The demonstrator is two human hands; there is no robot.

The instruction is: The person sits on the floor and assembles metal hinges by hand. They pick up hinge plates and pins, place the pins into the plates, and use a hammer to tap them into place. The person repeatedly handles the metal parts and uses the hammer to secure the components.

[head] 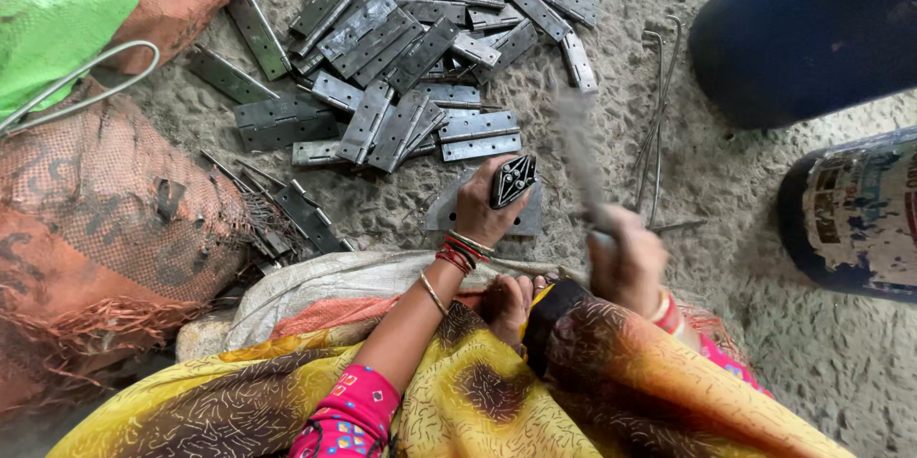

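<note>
While I watch through the head camera, nearest me is the yellow and brown patterned cloth (458, 401) over the person's lap, with a bare foot (511, 305) tucked between the knees. Just past it, the left hand (485, 210) is closed around a small black patterned block (513, 180), pressing it down on a flat metal piece (449, 214) that lies on the ground right in front of the lap. The right hand (626, 262) is wrapped shut on a hammer-like tool (578, 148), which is blurred in mid-swing, so I cannot tell its exact head or where it will land. I judge the work to be well under way but far from over: only 1 piece sits under the hands, while the large pile of grey metal hinges (411, 66) lies spread beyond it, and I cannot tell which of those are finished and which are waiting. To the right of the pile lie a few thin bent metal rods (659, 114). The surface is rough, gritty grey ground (745, 191), dusty and bare. Worn orange mesh sacks (95, 219) and a green bag (57, 0) crowd the left, and farthest right stand a dark blue drum (812, 28) and a scuffed painted can (855, 219).
</note>
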